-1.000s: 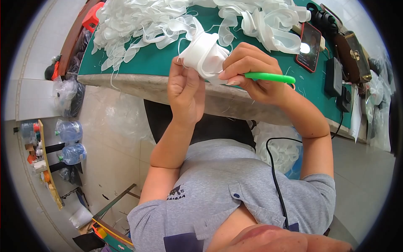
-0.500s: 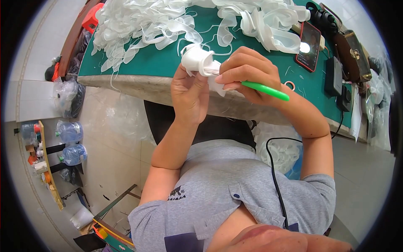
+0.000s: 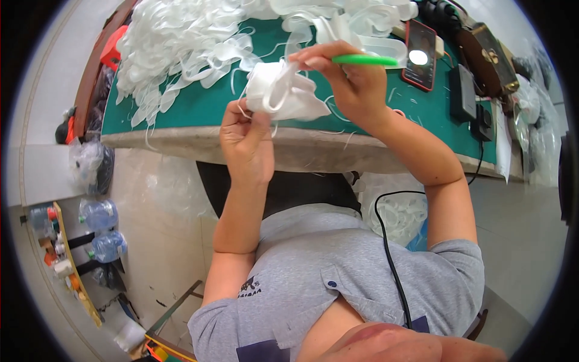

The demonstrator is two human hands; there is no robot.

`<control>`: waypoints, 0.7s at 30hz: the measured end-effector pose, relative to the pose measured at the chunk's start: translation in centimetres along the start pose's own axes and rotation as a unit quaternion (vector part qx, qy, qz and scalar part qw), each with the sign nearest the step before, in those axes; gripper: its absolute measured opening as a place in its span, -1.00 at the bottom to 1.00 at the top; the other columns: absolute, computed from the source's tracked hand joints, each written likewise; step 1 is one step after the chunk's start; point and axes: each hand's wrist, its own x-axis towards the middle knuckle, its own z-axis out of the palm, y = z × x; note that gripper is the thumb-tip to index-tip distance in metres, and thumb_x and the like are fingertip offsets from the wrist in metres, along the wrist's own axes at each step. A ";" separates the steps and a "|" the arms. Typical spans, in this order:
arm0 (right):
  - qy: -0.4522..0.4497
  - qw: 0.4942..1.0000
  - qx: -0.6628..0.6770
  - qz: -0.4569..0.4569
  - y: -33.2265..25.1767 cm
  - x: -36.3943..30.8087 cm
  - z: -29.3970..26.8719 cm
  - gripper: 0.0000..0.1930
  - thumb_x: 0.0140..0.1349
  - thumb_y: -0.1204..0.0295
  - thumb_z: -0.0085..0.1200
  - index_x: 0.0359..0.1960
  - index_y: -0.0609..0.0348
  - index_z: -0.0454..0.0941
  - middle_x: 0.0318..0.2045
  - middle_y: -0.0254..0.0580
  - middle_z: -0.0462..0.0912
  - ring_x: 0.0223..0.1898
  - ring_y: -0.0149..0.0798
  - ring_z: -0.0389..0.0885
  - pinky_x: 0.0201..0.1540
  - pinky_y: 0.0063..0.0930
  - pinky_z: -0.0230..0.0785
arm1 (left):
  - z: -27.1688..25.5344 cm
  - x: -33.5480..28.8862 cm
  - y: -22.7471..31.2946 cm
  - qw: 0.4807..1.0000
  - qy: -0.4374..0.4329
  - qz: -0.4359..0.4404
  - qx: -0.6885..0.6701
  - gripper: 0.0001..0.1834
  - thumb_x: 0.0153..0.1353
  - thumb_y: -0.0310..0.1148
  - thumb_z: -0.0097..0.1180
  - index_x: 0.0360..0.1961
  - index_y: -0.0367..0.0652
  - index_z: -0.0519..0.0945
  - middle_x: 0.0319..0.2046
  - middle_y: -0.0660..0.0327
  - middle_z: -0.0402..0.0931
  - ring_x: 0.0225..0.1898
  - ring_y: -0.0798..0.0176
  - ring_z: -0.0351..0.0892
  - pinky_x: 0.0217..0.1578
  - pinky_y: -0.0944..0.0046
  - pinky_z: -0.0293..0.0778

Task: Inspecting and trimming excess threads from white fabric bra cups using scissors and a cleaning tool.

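My left hand (image 3: 246, 139) is closed on a thin, soft white piece (image 3: 280, 99), thumb in front and fingers behind, just above the near table edge. The piece shows a rounded loop at its middle, and its loose part spreads to the right. My right hand (image 3: 356, 84) is raised to its right, holding a slim tool with a bright green handle (image 3: 365, 60). The tool's working end is hidden by my fingers, so its kind cannot be told. My right fingertips are at the upper edge of the white piece, seemingly pinching it.
A big heap of similar white pieces (image 3: 175, 54) covers the green tabletop's (image 3: 136, 123) far left, with more at the back. To the right lie a red-edged phone (image 3: 420, 54), black adapters (image 3: 462, 93) and a brown bag (image 3: 491, 57). A black cable (image 3: 386, 235) crosses my front.
My right hand has lifted and the white piece now spreads wider between my hands. My left hand has shifted a little left and down. The view has turned slightly.
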 end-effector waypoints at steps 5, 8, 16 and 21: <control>0.090 0.989 0.112 0.042 1.6 1.3 -1.3 -0.84 0.35 0.48 -0.06 -0.24 0.36 0.49 -0.25 0.00 0.67 -0.27 -0.36 0.64 -0.14 -0.47 0.52 | -1.7 0.6 0.8 0.995 0.014 -0.041 -0.092 -0.75 0.18 -0.61 0.11 -0.13 -0.13 0.49 -0.13 0.22 0.55 -0.05 0.35 0.51 0.12 0.28 0.34; 0.150 0.982 0.094 0.065 2.0 2.5 -3.2 -0.79 0.36 0.39 -0.05 -0.24 0.34 0.49 -0.23 0.01 0.66 -0.27 -0.35 0.65 -0.16 -0.45 0.54 | -2.7 0.9 1.1 0.990 -0.022 -0.039 -0.131 -0.75 0.18 -0.63 0.08 -0.12 -0.12 0.50 -0.10 0.17 0.55 -0.01 0.28 0.51 0.17 0.23 0.32; 0.331 0.925 0.158 0.097 4.4 4.0 -6.3 -0.75 0.34 0.30 0.00 -0.29 0.28 0.52 -0.41 -0.17 0.63 -0.44 -0.36 0.63 -0.29 -0.49 0.57 | -2.8 1.2 1.3 0.975 -0.057 -0.043 -0.209 -0.69 0.13 -0.71 0.06 -0.13 -0.11 0.51 -0.15 0.15 0.54 0.01 0.16 0.50 0.21 0.12 0.29; 0.306 0.913 0.219 0.157 2.8 3.7 -5.0 -0.72 0.34 0.26 0.00 -0.32 0.27 0.55 -0.40 -0.17 0.64 -0.43 -0.37 0.63 -0.27 -0.49 0.57 | -2.1 1.6 2.0 0.961 -0.205 -0.142 -0.119 -0.36 0.11 -0.32 0.25 0.18 -0.25 0.26 -0.21 0.03 0.52 -0.05 0.09 0.50 0.09 0.13 0.34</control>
